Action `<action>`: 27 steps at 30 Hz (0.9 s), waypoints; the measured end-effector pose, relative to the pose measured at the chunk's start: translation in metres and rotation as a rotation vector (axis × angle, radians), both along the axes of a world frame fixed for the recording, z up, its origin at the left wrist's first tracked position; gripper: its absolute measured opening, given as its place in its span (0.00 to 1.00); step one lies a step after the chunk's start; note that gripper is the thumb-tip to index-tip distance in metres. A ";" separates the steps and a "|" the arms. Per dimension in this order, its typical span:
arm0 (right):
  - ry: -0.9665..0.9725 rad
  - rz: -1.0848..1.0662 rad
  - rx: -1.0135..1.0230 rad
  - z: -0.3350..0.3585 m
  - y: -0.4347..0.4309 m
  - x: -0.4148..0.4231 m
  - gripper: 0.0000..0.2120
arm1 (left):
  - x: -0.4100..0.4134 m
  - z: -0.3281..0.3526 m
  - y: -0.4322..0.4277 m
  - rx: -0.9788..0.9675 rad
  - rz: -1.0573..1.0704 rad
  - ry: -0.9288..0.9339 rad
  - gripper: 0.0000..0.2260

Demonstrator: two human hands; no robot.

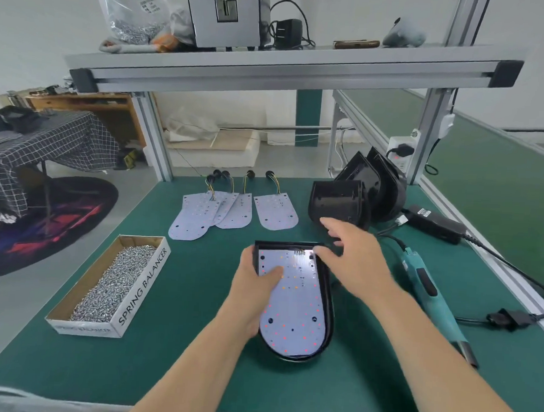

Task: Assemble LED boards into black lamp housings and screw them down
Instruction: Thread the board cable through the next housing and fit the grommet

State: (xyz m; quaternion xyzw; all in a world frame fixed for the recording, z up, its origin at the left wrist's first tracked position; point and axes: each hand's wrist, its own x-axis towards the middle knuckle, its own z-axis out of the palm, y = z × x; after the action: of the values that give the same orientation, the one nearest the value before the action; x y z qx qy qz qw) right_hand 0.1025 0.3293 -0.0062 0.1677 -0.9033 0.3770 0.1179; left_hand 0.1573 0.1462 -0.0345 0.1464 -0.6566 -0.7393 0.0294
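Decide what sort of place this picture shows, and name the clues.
Probably a small factory assembly bench: a box of screws, an electric screwdriver, and spare LED boards laid out near stacked black housings.

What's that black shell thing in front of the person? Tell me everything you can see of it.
The black housing is a shallow, glossy shell, plastic by its look, square at the far end and rounded toward the person. It lies flat, open side up, on the green mat. A white LED board dotted with red and orange spots sits inside. The left hand grips its left wall, thumb pressing the board; the right hand hovers over its far right corner.
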 end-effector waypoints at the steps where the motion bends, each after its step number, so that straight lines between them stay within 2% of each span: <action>1: 0.038 -0.041 0.028 -0.012 -0.001 0.007 0.25 | -0.004 -0.004 0.003 0.005 0.006 -0.054 0.14; 4: 0.196 -0.125 0.047 -0.039 -0.006 0.034 0.22 | -0.017 -0.005 0.008 -0.054 -0.005 -0.138 0.14; 7: 0.254 -0.077 0.094 -0.056 -0.004 0.053 0.17 | -0.025 0.003 0.007 -0.136 -0.041 -0.166 0.14; 9: 0.088 -0.030 0.047 -0.058 -0.002 0.060 0.19 | -0.028 0.007 0.004 -0.185 -0.084 -0.178 0.14; 12: -0.131 -0.018 -0.075 -0.055 -0.001 0.062 0.28 | -0.032 0.010 -0.002 -0.208 -0.151 -0.195 0.14; 17: -0.172 -0.065 -0.079 -0.056 -0.002 0.059 0.33 | -0.039 0.012 -0.006 -0.222 -0.191 -0.252 0.15; 20: -0.124 -0.076 -0.056 -0.059 -0.003 0.061 0.24 | -0.040 0.012 -0.005 -0.230 -0.182 -0.263 0.16; 23: 0.014 -0.017 0.048 -0.062 -0.004 0.064 0.13 | -0.043 0.010 -0.005 -0.225 -0.180 -0.275 0.17; 27: 0.134 -0.026 0.173 -0.060 -0.002 0.067 0.12 | -0.045 0.008 -0.005 -0.232 -0.183 -0.270 0.16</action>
State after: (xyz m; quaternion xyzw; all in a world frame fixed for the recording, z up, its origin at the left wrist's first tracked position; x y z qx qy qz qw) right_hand 0.1691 0.3272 -0.0665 0.1903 -0.9246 0.2840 0.1682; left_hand 0.1124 0.1417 -0.0264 0.1796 -0.7460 -0.6319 -0.1095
